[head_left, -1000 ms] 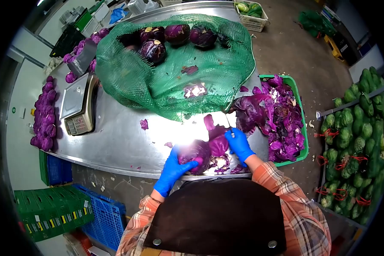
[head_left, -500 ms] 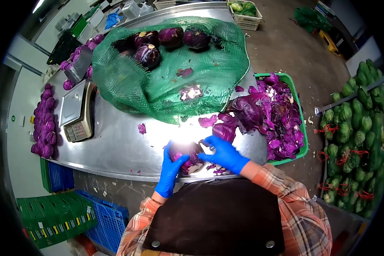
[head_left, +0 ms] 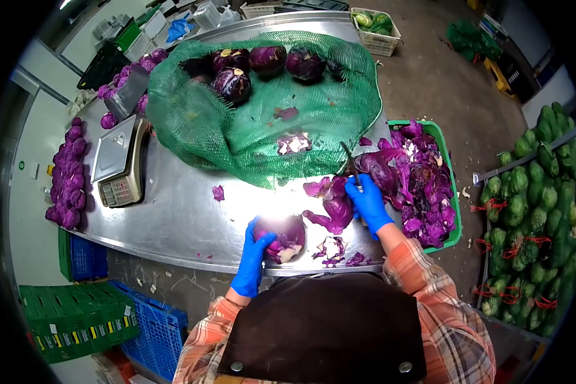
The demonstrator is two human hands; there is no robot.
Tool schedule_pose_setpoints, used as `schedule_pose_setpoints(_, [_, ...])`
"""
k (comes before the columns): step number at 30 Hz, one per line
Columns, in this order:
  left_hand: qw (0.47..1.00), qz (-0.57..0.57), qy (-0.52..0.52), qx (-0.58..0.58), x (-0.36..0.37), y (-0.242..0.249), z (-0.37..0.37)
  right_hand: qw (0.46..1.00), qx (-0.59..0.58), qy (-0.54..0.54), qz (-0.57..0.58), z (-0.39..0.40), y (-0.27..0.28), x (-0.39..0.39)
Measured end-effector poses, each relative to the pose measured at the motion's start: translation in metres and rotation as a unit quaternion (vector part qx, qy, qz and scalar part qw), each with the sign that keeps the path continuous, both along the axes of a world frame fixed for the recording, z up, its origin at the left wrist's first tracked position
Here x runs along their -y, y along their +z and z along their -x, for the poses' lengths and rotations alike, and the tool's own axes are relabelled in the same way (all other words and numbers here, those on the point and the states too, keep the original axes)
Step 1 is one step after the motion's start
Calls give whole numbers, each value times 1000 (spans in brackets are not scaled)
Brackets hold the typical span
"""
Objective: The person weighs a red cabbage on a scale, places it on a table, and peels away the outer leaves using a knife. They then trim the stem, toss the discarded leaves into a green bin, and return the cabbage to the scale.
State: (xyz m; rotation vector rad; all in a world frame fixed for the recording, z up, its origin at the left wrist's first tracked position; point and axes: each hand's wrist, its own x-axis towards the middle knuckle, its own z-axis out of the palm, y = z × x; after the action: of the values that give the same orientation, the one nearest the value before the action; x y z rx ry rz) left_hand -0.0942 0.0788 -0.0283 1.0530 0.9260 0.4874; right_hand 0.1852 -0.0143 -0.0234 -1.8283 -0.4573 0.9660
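Note:
In a blue glove, my left hand (head_left: 251, 259) grips the left side of a red cabbage (head_left: 284, 238) near the table's front edge. The cabbage's pale cut base faces me. To the right, my right hand (head_left: 369, 203), also gloved, is closed around a knife (head_left: 351, 163) whose thin dark blade points up and away. Loose purple cabbage leaves (head_left: 335, 208) lie between the hands. A cut-off stem piece (head_left: 331, 248) and small scraps rest just right of the held cabbage.
A green mesh bag (head_left: 269, 144) with several red cabbages spreads across the table's far side. Leaf trimmings fill a green crate (head_left: 455, 192) at right. A scale (head_left: 120, 163) and trimmed cabbages (head_left: 68, 176) stand left. Bundled green gourds (head_left: 525, 224) are stacked far right.
My right hand has left the cabbage, moved right and up, and now holds the knife. More peeled leaf lies beside the cabbage. My left hand stays on it.

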Motion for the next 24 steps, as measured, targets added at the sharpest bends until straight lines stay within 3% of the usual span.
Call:
schedule_pose_setpoints(1, [994,96,7,45,0,0,-3,998,59,-18,-30,-1,8,5])
schedule_pose_setpoints(3, [949,287,14,131,-1,1,-18,968,125,140,-168,11,0,16])
schedule_pose_setpoints(4, [963,255,-5,89,2,17,-32,965,87,177,-176,29,-5,19])
schedule_pose_setpoints(5, [946,307,-30,101,-4,10,-37,962,98,210,-146,38,-2,21])
schedule_pose_setpoints(7, [996,26,-85,-19,-3,9,-55,942,186,235,-150,52,-4,22])
schedule_pose_setpoints(9, [991,-116,-65,30,18,18,-65,947,140,260,-123,44,-2,22])
schedule_pose_setpoints(11, [996,-50,-66,43,17,31,-71,943,146,281,-105,39,1,25])
schedule_pose_setpoints(17, [974,-171,-128,-71,8,16,-74,912,252,322,-31,36,21,18])
schedule_pose_setpoints(20, [984,-148,-89,-37,7,4,-79,907,214,354,87,35,53,7])
schedule_pose_setpoints(23, [979,-184,-56,-74,16,9,-86,853,429,277,-105,30,6,7])
schedule_pose_setpoints(24, [973,-194,-57,-108,17,20,-89,856,423,284,-87,27,2,7])
